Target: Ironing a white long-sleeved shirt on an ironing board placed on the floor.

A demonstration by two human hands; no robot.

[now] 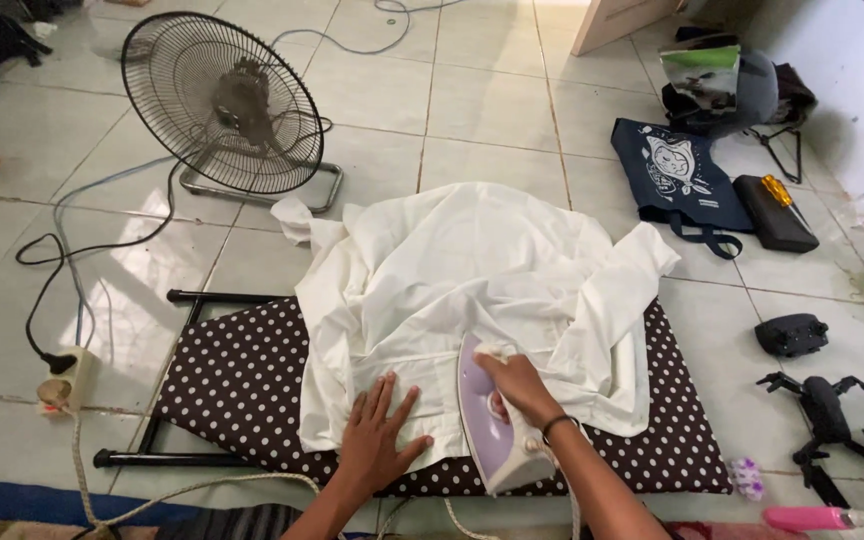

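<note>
Head: right hand (520, 388) grips smooth lilac iron (487, 420) on creased white shirt (472, 270).

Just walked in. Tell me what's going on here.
A person is ironing a white shirt spread over a low polka-dot ironing board on the tiled floor. The right hand grips the handle of a lilac iron resting on the shirt's near edge, while the left hand lies flat on the fabric beside it. A floor fan stands behind the board, with a navy tote bag off to the right.
</note>
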